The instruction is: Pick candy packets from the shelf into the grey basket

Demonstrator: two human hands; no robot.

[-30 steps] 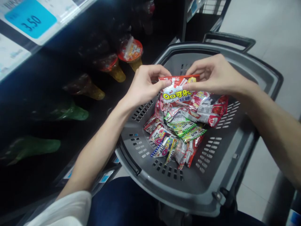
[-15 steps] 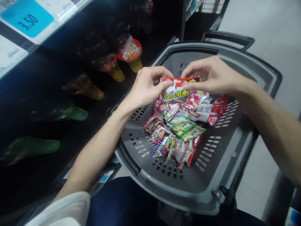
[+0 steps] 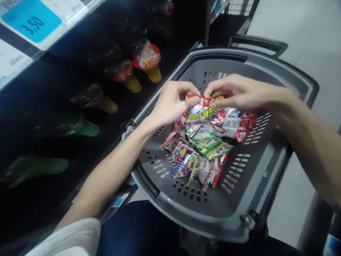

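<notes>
Both hands pinch the top edge of a red and white candy packet (image 3: 204, 111) with yellow lettering, held above the pile in the basket. My left hand (image 3: 177, 101) has thumb and fingers closed on its left top corner. On the right part of the same edge, my right hand (image 3: 231, 92) is closed, thumb in front and fingers behind. Below lie green candy packets (image 3: 211, 145), a blue-striped packet (image 3: 183, 166) and red packets (image 3: 239, 128), several of each kind mixed together. All rest in a grey shopping basket (image 3: 210, 213) with slotted walls. The packet's lower part overlaps the pile.
A dark shelf on the left bears cups with orange lids (image 3: 147, 57) and green cups (image 3: 82, 126) lying tilted. A blue price tag (image 3: 32, 22) reading 3.50 sits on the shelf edge above. The basket's black handle (image 3: 261, 44) stands at its far end; pale floor tiles (image 3: 298, 28) lie beyond.
Both hands and the candy packet between them have moved slightly down, toward me and the pile. The basket and the other packets look the same.
</notes>
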